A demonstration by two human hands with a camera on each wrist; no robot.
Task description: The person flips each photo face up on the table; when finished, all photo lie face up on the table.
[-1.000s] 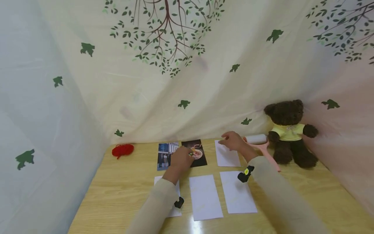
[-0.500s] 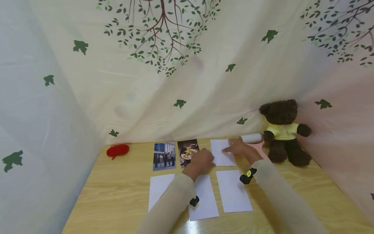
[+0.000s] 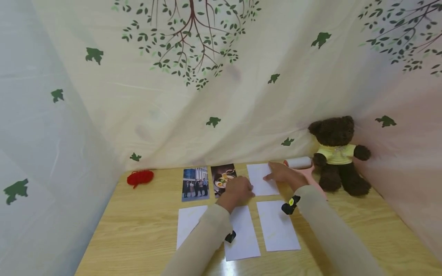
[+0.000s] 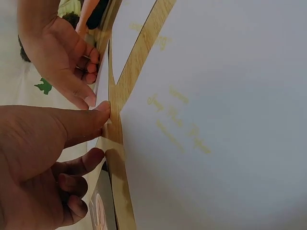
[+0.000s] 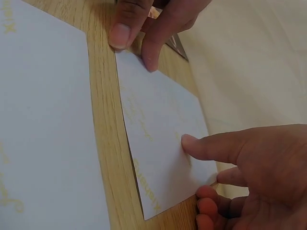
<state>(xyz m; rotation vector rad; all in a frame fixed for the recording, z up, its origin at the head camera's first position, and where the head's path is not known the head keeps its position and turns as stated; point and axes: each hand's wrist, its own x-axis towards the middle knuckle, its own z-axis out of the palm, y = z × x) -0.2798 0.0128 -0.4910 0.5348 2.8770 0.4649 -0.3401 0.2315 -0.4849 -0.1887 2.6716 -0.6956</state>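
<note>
1. sheet (image 3: 259, 183), white with pale yellow lettering, is laid on the table (image 3: 114, 230), at the right end of the back row.
2. its near left corner is touched by the left hand (image 3: 236, 191); in the wrist views, thumb and index are seen spread apart along it, with the other fingers bent inward.
3. its right part is pressed by the right hand (image 3: 284, 173): the thumb is laid straight on the face, the index is set at the far right corner, and the remaining fingers are bent just beside the edge.
4. left of the sheet, the food photo (image 3: 217, 180) is partly covered by the left hand; next to it the group photo (image 3: 195, 186) is placed.
5. a nearer row is formed by the front left sheet (image 3: 188, 222), the front middle sheet (image 3: 242, 237) and the front right sheet (image 3: 279, 228).
6. the roller (image 3: 299, 163) is placed between the right hand and the bear (image 3: 336, 155).
7. red yarn (image 3: 139, 177) is set at the far left, near the cloth (image 3: 165, 122).
</note>
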